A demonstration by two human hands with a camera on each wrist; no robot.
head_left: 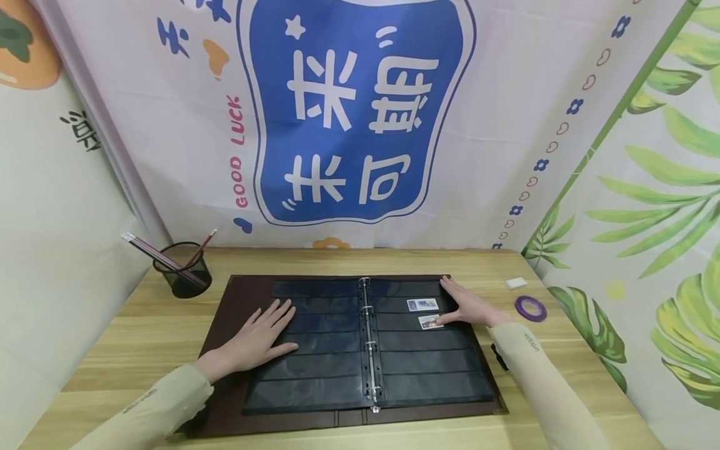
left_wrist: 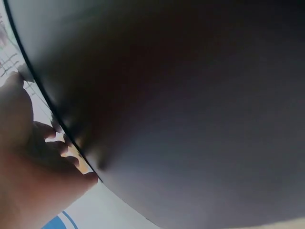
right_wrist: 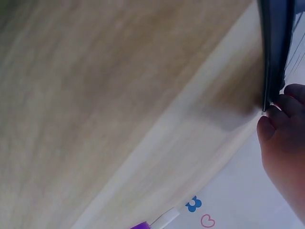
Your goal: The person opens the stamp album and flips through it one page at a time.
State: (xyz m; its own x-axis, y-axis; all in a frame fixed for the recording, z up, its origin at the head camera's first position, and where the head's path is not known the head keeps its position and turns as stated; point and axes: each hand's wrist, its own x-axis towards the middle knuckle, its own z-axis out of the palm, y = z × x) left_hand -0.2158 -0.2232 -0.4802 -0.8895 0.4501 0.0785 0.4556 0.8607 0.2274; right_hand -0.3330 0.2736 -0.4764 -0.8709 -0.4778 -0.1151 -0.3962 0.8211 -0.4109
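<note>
A dark maroon stamp album (head_left: 239, 297) lies spread on the table, its black pocket pages held by a metal ring spine (head_left: 368, 334). Two small stamps (head_left: 422, 304) sit in upper rows of the right page (head_left: 433, 375). My left hand (head_left: 253, 340) rests with fingers spread on the outer side of the left page (head_left: 320, 372). At the album's right edge lies my right hand (head_left: 469, 306), fingers extended toward the top corner, thumb at the lower stamp (head_left: 426, 322). In the right wrist view, the fingertips (right_wrist: 271, 124) are right at the album edge.
A black mesh pen cup (head_left: 185, 284) with several pencils stands at the back left. Toward the right are a white eraser (head_left: 515, 283) and a purple tape roll (head_left: 530, 309). A small black object (head_left: 499, 357) is beside the right sleeve. Printed cloth walls (head_left: 360, 237) border the table.
</note>
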